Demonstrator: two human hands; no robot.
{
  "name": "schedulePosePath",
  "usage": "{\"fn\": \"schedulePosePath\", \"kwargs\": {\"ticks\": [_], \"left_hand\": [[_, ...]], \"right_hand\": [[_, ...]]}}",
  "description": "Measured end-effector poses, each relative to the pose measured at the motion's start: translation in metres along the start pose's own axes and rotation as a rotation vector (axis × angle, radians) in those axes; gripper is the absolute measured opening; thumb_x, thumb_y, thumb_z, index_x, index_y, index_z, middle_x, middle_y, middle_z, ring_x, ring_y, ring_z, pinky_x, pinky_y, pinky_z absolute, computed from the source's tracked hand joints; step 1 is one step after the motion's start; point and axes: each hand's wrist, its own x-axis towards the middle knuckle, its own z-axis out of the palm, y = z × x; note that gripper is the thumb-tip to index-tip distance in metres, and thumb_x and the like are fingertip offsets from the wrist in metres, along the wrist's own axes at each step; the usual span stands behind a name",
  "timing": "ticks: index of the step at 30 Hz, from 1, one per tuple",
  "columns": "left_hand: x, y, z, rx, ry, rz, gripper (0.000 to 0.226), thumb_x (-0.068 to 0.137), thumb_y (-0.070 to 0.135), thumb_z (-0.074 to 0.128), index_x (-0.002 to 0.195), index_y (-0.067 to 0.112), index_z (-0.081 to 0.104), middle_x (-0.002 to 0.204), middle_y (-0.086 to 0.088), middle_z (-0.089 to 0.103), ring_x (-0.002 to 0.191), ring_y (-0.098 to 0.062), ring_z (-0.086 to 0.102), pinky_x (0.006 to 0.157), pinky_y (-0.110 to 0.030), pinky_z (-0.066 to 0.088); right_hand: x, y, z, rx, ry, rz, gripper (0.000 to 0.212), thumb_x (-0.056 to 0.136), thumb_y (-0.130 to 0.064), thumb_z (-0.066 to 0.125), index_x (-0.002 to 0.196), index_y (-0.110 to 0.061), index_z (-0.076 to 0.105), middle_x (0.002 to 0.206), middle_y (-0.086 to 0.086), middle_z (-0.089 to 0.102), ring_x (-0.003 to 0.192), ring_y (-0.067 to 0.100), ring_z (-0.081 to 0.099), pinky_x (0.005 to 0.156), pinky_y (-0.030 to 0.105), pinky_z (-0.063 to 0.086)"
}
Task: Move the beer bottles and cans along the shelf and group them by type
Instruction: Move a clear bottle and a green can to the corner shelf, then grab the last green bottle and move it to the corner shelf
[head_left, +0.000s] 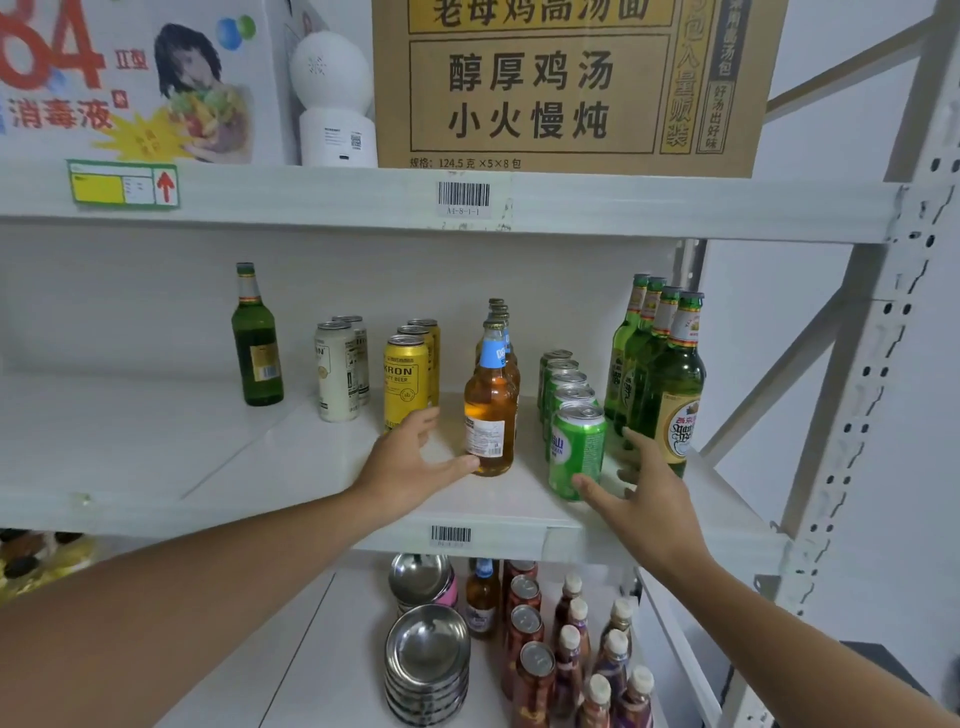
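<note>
Mid-frame white shelf (291, 467): lone green glass bottle (256, 343) at left, matte white cans (337, 371), yellow cans (406, 382), a row of amber bottles (490, 415), ribbed-top green cans (576, 449), green bottles (670, 384) at right. Left hand (410, 460) open, thumb touching front amber bottle's base. Right hand (641, 483) open, thumb on front green can, fingers by the green bottles.
</note>
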Motion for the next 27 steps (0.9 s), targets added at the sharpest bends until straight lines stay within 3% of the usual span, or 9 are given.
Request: {"fn": "schedulePosePath", "kwargs": {"ticks": [5,9,13,21,27], "left_hand": [[-0.019,0.003,-0.038,0.112,0.037,-0.004,0.092,0.079,0.056,0.088,0.156,0.023,0.050,0.154,0.001,0.057,0.138,-0.016,0.056,0.109,-0.025,0.044],[-0.040,-0.003,-0.058,0.192,0.044,0.003,0.073,0.081,0.061,0.084,0.144,0.033,0.060,0.145,0.011,0.061,0.137,-0.012,0.057,0.096,-0.012,0.042],[-0.065,-0.017,-0.074,0.313,0.012,0.001,0.082,0.079,0.073,0.075,0.148,0.033,0.057,0.153,0.011,0.058,0.139,-0.008,0.054,0.112,-0.030,0.045],[-0.106,-0.039,-0.137,0.390,0.008,0.059,0.087,0.074,0.086,0.066,0.148,0.042,0.054,0.152,0.021,0.056,0.136,-0.004,0.054,0.110,-0.029,0.046],[-0.152,-0.085,-0.240,0.433,0.052,0.035,0.077,0.082,0.082,0.062,0.148,0.043,0.054,0.151,0.023,0.053,0.133,-0.001,0.051,0.107,-0.025,0.042]], "right_hand": [[-0.001,-0.010,-0.012,-0.135,0.026,-0.103,0.070,0.086,-0.063,0.076,0.142,-0.023,0.057,0.137,0.001,0.068,0.120,0.018,0.064,0.092,0.037,0.055],[-0.008,-0.020,-0.016,-0.255,0.114,-0.134,0.060,0.088,-0.069,0.066,0.129,-0.025,0.060,0.126,0.001,0.070,0.109,0.023,0.067,0.082,0.042,0.058],[-0.036,-0.036,-0.002,-0.373,0.039,-0.263,0.051,0.089,-0.062,0.066,0.124,-0.025,0.067,0.114,-0.001,0.068,0.101,0.025,0.064,0.070,0.036,0.048],[-0.078,-0.121,0.037,-0.454,-0.217,-0.347,0.071,0.085,-0.076,0.060,0.145,-0.037,0.058,0.143,-0.008,0.063,0.127,0.020,0.059,0.093,0.042,0.056],[-0.098,-0.206,0.108,-0.464,-0.288,-0.354,0.071,0.084,-0.076,0.060,0.145,-0.041,0.057,0.149,-0.008,0.059,0.130,0.020,0.059,0.095,0.043,0.054]]}}
